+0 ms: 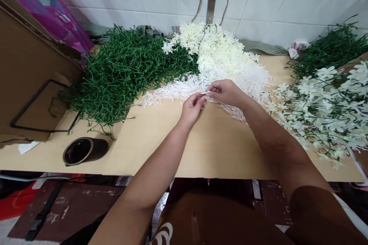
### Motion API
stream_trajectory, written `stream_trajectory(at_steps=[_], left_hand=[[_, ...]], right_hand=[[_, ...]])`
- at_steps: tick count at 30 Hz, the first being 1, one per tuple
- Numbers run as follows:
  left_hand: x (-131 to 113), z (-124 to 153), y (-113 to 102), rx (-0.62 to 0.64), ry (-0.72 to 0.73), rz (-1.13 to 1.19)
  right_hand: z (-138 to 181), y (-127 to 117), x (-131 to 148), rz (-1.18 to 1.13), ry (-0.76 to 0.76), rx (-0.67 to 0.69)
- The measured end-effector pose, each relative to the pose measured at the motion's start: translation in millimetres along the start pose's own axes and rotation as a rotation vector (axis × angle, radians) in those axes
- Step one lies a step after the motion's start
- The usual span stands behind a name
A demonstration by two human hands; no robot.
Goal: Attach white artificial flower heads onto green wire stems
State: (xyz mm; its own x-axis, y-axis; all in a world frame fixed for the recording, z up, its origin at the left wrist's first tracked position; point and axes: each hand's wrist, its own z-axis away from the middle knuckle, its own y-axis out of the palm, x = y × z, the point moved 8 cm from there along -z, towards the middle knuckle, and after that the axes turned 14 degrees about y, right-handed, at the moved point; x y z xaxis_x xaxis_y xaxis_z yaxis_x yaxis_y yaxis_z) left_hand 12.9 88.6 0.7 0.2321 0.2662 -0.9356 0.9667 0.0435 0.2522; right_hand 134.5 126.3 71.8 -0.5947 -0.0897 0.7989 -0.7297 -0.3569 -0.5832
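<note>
My left hand (192,107) and my right hand (225,92) meet over the middle of the wooden table (201,149). Both pinch a small white plastic piece (206,93) between their fingertips. Just behind them lies a spread of white plastic stamen pieces (178,91). A heap of cream artificial flowers (214,48) rests beyond that, against the tiled wall. A large pile of green plastic stems (123,72) covers the table to the left.
Assembled white flower sprays (324,111) lie at the right, with more green stems (330,49) behind them. A dark cup (84,150) lies on its side near the front left edge. A cardboard box (25,72) stands at the far left.
</note>
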Motion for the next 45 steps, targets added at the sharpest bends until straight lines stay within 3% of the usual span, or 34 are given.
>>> stream_trajectory(at_steps=[10, 16, 20, 23, 26, 30, 38, 41, 45], left_hand=[[-2.0, -2.7, -3.9, -0.025, 0.063, -0.027], [-1.2, -12.5, -30.9, -0.22, 0.103, -0.041], [-3.4, -16.4, -47.4, -0.309, 0.2, -0.201], [-11.7, -14.1, -40.4, -0.193, 0.268, -0.468], [-16.5, -8.6, -21.6, 0.053, 0.272, -0.756], [-19.2, -2.1, -8.3, 0.248, 0.265, -0.932], [-18.7, -3.2, -6.5, 0.289, 0.224, -0.967], [-18.8, -3.8, -5.3, 0.263, 0.234, -0.854], [-12.5, -6.4, -9.7, 0.139, 0.177, -0.561]], right_hand=[[6.7, 3.8, -5.6, 0.09, -0.034, -0.012], [8.2, -27.4, -26.4, -0.023, 0.027, -0.199], [13.1, -22.6, -33.2, -0.072, 0.064, -0.192], [19.7, -4.3, -25.3, 0.0, 0.043, -0.157], [25.4, 14.6, -15.3, 0.104, 0.01, -0.132], [28.0, 31.2, -15.5, 0.163, -0.004, -0.13], [32.8, 46.2, -29.4, 0.06, -0.015, -0.145], [37.0, 41.7, -39.8, -0.069, 0.068, -0.187], [42.1, 35.4, -50.1, -0.209, 0.142, -0.234]])
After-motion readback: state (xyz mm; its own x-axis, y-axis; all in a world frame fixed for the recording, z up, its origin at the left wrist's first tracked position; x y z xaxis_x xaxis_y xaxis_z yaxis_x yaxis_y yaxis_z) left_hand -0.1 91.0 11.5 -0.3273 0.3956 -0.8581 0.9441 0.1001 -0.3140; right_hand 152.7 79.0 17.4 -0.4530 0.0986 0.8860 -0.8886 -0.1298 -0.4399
